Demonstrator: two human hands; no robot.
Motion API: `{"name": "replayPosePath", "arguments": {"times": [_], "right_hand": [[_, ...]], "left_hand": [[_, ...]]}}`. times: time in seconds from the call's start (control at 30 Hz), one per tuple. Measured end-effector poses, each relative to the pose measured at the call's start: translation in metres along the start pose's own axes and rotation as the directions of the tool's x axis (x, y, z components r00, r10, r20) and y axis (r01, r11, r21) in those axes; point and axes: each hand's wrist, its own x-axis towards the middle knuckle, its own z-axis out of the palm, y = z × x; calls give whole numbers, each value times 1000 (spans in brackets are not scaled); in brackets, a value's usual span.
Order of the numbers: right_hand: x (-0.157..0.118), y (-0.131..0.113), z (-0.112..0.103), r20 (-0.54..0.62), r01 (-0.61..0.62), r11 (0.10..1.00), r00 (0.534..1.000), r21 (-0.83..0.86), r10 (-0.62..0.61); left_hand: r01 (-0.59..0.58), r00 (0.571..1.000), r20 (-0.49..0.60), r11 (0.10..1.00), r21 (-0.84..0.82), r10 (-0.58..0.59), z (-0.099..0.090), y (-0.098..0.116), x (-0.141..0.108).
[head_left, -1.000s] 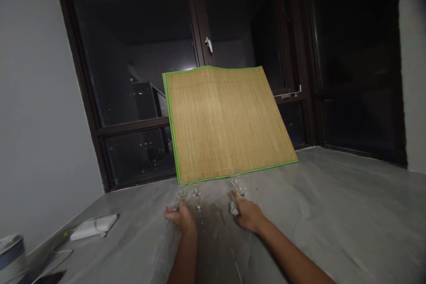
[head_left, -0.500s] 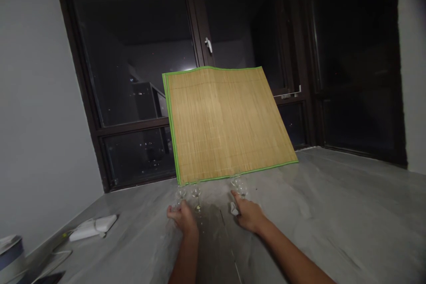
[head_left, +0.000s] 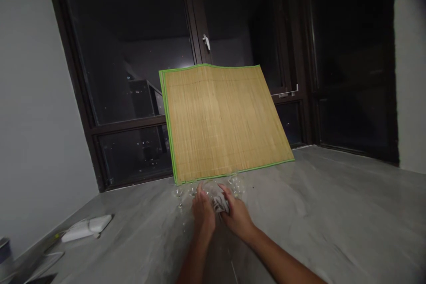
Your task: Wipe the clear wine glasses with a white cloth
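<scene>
My left hand (head_left: pixel 203 214) is closed around the near side of a clear stemmed glass (head_left: pixel 209 185), whose lower part is hidden by the hands. My right hand (head_left: pixel 238 215) grips a crumpled white cloth with dark markings (head_left: pixel 220 204) and presses it up against that glass. Left of my hands stands another small clear stemmed glass (head_left: pixel 178 192). A further glass (head_left: pixel 192 192) is partly covered by my left fingers. Just past my right fingertips are more clear glasses (head_left: pixel 237 184), faint and overlapping.
Behind the glasses a bamboo mat with green edging (head_left: pixel 226 120) leans on the dark-framed window (head_left: pixel 196 13). On the grey marbled surface (head_left: pixel 299 222), a white power strip-like block with a cord (head_left: pixel 87 227) lies at left. A blue-and-white container (head_left: pixel 5 255) is cut off at the left edge.
My left hand has moved right with a glass, and my right hand has come left with the cloth. Both now meet in the middle, cloth against glass. The view has shifted slightly.
</scene>
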Motion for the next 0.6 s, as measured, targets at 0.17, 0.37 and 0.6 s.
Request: {"name": "replayPosePath", "arguments": {"times": [0.17, 0.37, 0.6], "right_hand": [[-1, -5, 1, -8, 26, 998, 1000, -65, -27], [-1, -8, -1, -26, 36, 994, 999, -101, -39], [5, 4, -7, -119, -88, 986, 990, -143, 71]], "left_hand": [[-63, 995, 91, 964, 260, 40, -9, 1, -1], [-219, 950, 293, 891, 398, 103, -19, 4, -3], [-238, 931, 355, 878, 416, 85, -11, -2, -5]]}}
